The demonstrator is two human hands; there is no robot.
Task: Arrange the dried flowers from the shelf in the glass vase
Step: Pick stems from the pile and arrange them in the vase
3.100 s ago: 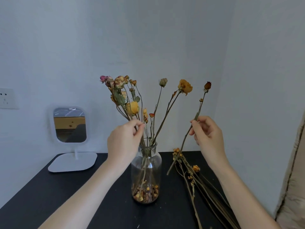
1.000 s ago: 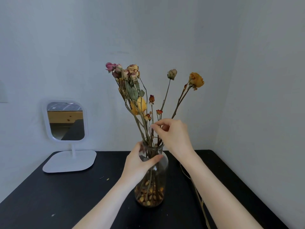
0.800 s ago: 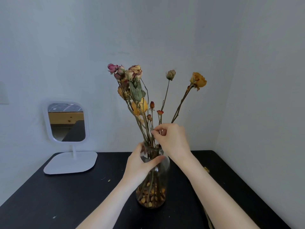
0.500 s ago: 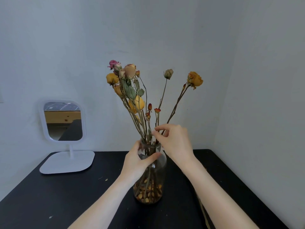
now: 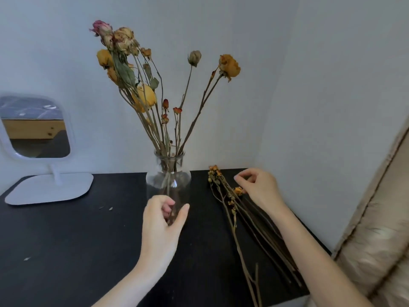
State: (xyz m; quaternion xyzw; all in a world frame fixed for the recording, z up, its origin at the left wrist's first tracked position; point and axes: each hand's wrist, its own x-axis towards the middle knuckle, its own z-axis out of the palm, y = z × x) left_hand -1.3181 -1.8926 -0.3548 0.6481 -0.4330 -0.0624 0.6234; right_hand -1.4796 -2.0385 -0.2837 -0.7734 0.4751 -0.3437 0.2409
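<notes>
On the counter: everything is laid out from largest to smallest below.
Counter (image 5: 66, 240): a dark top is set in a wall corner, so the work is kept near and central.
Mirror (image 5: 35, 129): a white stand mirror is parked at the far left, well apart from the work.
Glass vase (image 5: 169, 173): it stands centrally; many dried flowers (image 5: 141, 96) are already fanned out of its neck.
Loose stems (image 5: 239, 218): a bundle is laid flat just right of the vase, heads far, within easy reach.
Left hand (image 5: 160, 227): it is half open and empty, curled in front of the vase body, probably to steady it.
Right hand (image 5: 259, 189): loosely pinched fingers are lowered over the bundle's heads; nothing is visibly gripped, so the next stem is judged not yet picked.
</notes>
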